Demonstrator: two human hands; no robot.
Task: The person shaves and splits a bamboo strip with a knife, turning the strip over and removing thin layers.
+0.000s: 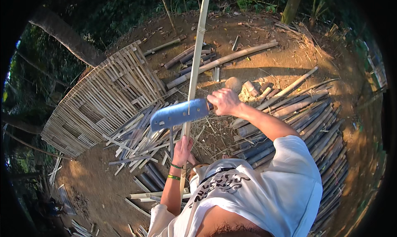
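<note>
My right hand [224, 101] is closed around the short handle of a broad-bladed cleaver [163, 118]. Its wide bluish metal blade points left and lies across a long pale bamboo strip [197, 63]. A slit line runs up from the blade along the strip, so the edge seems set into the bamboo. Lower down, my left hand [182, 150] grips the same strip, its fingers wrapped round it. The strip runs upright through the view, from beside my body to past the far edge. A thin dark stake [171, 144] shows below the blade.
On the left lies a large slatted bamboo panel [113, 82], with a heap of split strips [134, 133] beside it. Many bamboo poles [318, 129] are piled at my right. Farther off are a long pole [244, 54], a rounded block [233, 84] and a tree trunk [68, 38].
</note>
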